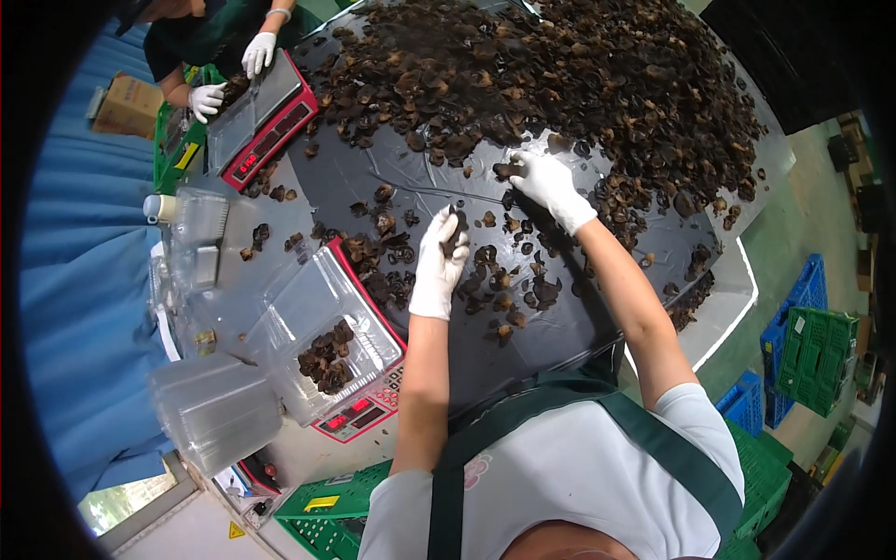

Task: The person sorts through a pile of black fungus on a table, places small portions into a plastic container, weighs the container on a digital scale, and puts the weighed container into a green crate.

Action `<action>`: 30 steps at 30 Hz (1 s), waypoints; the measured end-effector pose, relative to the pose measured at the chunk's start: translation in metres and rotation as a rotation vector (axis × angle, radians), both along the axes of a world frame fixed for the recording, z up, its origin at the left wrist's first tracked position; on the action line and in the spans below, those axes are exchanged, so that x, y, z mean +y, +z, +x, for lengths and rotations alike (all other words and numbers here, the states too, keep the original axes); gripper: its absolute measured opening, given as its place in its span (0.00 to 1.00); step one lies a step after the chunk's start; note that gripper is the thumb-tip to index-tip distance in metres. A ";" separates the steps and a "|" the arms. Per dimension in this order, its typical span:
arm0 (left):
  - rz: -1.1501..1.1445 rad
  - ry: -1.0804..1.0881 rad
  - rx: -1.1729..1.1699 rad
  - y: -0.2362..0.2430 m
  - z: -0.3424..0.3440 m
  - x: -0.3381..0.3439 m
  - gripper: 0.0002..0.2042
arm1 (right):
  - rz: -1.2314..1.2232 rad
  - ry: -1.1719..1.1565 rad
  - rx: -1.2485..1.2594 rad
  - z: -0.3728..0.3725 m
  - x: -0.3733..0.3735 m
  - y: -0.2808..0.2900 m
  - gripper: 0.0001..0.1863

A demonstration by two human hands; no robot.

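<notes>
My left hand [437, 266], in a white glove, is closed around a few dark wood ear mushrooms, partly hidden by its fingers. Farther right, my gloved right hand [553, 189] pinches a single wood ear mushroom [507, 172] at the near edge of a large heap of wood ear mushrooms [523, 79]. Loose pieces lie scattered on the dark sheet [350, 173] around both hands. Left of my left forearm, a clear plastic box [280, 341] with its lid open rests on a red-edged scale [359, 420]. A small pile of mushrooms [327, 357] sits in it.
Stacked clear boxes [215, 406] stand at the left, near a white-capped bottle [161, 208]. A co-worker's gloved hands [259, 54] are beside a second red scale [271, 131] at the far left. Green crates [817, 359] and blue pallets [793, 317] stand at the right.
</notes>
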State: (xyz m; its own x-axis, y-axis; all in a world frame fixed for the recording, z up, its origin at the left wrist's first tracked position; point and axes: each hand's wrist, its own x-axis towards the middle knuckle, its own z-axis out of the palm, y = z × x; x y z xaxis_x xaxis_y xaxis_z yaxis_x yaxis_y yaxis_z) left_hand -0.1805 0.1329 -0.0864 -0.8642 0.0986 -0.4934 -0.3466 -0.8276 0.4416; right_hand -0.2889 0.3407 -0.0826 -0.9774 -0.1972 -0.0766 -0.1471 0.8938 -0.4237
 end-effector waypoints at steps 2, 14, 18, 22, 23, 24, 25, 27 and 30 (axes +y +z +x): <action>0.181 0.029 -0.068 -0.001 0.016 0.000 0.10 | 0.128 0.143 0.139 -0.013 -0.005 -0.022 0.17; 0.642 -0.068 -0.005 -0.014 0.080 0.046 0.11 | -0.837 -0.094 -0.248 0.094 0.024 0.066 0.12; 0.635 -0.162 -0.113 -0.004 0.100 0.068 0.17 | -0.591 0.083 0.050 0.161 0.010 0.070 0.12; 0.495 -0.068 -0.035 -0.012 0.118 0.077 0.19 | -0.163 0.328 0.098 0.215 -0.012 0.068 0.22; 0.440 -0.077 -0.029 -0.009 0.121 0.075 0.19 | -0.193 0.337 0.139 0.223 -0.012 0.070 0.24; 0.480 -0.066 0.020 -0.022 0.126 0.068 0.19 | -0.227 0.335 0.115 0.227 -0.012 0.078 0.24; 0.602 -0.111 0.013 -0.014 0.127 0.065 0.18 | -0.258 0.327 0.091 0.230 -0.008 0.085 0.24; 0.639 -0.077 0.058 -0.029 0.135 0.055 0.18 | -0.318 0.277 0.105 0.234 0.001 0.088 0.20; 0.591 -0.108 -0.080 0.002 0.141 0.030 0.20 | -0.354 0.134 0.146 0.232 0.029 0.081 0.15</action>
